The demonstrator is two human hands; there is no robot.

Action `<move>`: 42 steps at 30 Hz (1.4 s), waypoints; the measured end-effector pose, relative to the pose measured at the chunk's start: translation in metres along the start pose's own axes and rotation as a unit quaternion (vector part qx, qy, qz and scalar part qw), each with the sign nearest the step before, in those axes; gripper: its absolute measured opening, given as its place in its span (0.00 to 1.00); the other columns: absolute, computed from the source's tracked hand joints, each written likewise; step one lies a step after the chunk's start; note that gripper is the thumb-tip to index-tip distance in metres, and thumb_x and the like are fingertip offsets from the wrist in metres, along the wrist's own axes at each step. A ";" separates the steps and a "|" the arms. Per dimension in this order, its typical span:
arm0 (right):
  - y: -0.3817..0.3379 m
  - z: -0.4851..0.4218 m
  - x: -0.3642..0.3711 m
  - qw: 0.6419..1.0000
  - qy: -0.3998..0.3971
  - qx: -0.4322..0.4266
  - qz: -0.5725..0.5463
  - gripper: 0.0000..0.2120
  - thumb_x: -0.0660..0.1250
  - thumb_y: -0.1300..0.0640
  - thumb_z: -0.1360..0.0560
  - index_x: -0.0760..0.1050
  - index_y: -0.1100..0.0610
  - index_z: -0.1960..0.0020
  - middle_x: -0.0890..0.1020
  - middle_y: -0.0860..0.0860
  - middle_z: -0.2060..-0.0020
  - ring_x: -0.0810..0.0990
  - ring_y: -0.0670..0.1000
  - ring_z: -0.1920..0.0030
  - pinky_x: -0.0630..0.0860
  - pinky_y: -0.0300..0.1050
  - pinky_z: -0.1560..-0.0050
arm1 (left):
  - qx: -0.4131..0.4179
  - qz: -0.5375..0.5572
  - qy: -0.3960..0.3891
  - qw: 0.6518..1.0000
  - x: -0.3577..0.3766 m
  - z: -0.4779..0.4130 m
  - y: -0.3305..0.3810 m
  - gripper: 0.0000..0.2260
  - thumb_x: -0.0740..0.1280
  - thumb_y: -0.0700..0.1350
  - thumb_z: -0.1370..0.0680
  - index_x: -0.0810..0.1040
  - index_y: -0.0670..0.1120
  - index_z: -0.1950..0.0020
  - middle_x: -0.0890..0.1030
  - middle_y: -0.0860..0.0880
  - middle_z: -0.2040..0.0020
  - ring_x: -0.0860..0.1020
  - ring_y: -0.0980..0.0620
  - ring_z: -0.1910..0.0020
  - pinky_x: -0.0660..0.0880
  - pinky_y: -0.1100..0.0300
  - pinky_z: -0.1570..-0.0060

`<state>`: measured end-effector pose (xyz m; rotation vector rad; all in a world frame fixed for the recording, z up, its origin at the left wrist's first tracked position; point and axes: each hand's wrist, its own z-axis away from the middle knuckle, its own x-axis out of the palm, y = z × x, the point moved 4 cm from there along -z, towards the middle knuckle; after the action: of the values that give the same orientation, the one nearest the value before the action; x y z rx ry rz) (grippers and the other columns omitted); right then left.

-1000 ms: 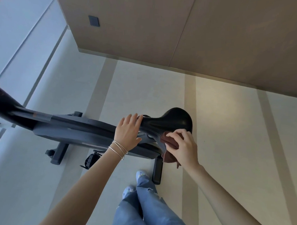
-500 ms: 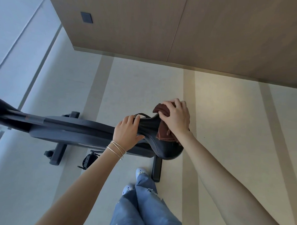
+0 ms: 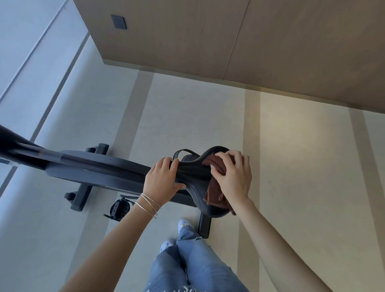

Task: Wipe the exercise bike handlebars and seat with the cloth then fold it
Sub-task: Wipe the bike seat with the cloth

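Two hands work the seat (image 3: 192, 174): left hand (image 3: 162, 180) grips its nose, right hand (image 3: 233, 175) clutches the bunched cloth (image 3: 214, 195) mid-wipe; handlebars lie out of view, possibly done; folding remains.

No text, brand, number or sign can be read anywhere: the exercise bike (image 3: 94, 166), its seat (image 3: 192, 174) and the dark wall plate (image 3: 118, 22) show no legible marking

A pale floor (image 3: 188, 115) banded with beige stripes carries a dark exercise bike (image 3: 94, 166), set on its front stabiliser bar (image 3: 83, 194) and rear stabiliser bar (image 3: 204, 225). A person's light shoes (image 3: 185, 225) stand just beside the rear bar.
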<state>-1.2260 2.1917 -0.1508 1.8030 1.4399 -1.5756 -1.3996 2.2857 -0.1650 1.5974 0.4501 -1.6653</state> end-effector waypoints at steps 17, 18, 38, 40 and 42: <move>-0.050 -0.088 0.082 0.852 -0.472 -0.204 -0.094 0.15 0.67 0.43 0.30 0.74 0.46 0.45 0.79 0.48 0.47 0.76 0.53 0.47 0.71 0.47 0.50 | -0.098 0.017 -0.012 0.995 -0.002 0.028 -0.051 0.35 0.70 0.55 0.27 0.60 0.46 0.26 0.68 0.47 0.29 0.66 0.46 0.30 0.71 0.52 0.37; -0.059 -0.088 0.088 0.845 -0.485 -0.207 -0.091 0.15 0.67 0.43 0.29 0.74 0.48 0.46 0.80 0.49 0.47 0.77 0.53 0.47 0.71 0.48 0.49 | -0.101 0.015 -0.011 0.995 -0.002 0.031 -0.051 0.34 0.70 0.55 0.27 0.60 0.46 0.26 0.68 0.47 0.29 0.66 0.46 0.30 0.71 0.52 0.37; -0.072 -0.064 0.056 0.920 -0.321 -0.210 -0.079 0.15 0.70 0.43 0.32 0.77 0.48 0.47 0.79 0.48 0.54 0.78 0.53 0.52 0.74 0.47 0.54 | -0.088 0.000 -0.010 0.996 -0.008 0.037 -0.076 0.35 0.68 0.57 0.27 0.59 0.47 0.26 0.69 0.48 0.29 0.66 0.47 0.30 0.69 0.52 0.35; -0.091 -0.047 0.050 0.936 -0.260 -0.213 -0.108 0.15 0.71 0.46 0.32 0.78 0.49 0.48 0.78 0.50 0.56 0.78 0.54 0.54 0.76 0.47 0.57 | -0.075 -0.011 -0.020 0.997 -0.009 0.041 -0.084 0.35 0.68 0.57 0.27 0.59 0.47 0.25 0.68 0.48 0.29 0.66 0.47 0.30 0.69 0.52 0.35; -0.110 -0.028 0.046 0.943 -0.202 -0.243 -0.105 0.14 0.71 0.48 0.32 0.78 0.50 0.49 0.78 0.51 0.57 0.77 0.54 0.57 0.75 0.45 0.60 | -0.063 -0.016 -0.031 0.997 -0.010 0.042 -0.093 0.34 0.68 0.56 0.26 0.58 0.47 0.25 0.67 0.49 0.28 0.65 0.47 0.30 0.69 0.53 0.36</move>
<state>-1.3091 2.2816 -0.1444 1.0100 1.6617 -1.4087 -1.4965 2.3188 -0.1725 1.4488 0.5416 -1.6722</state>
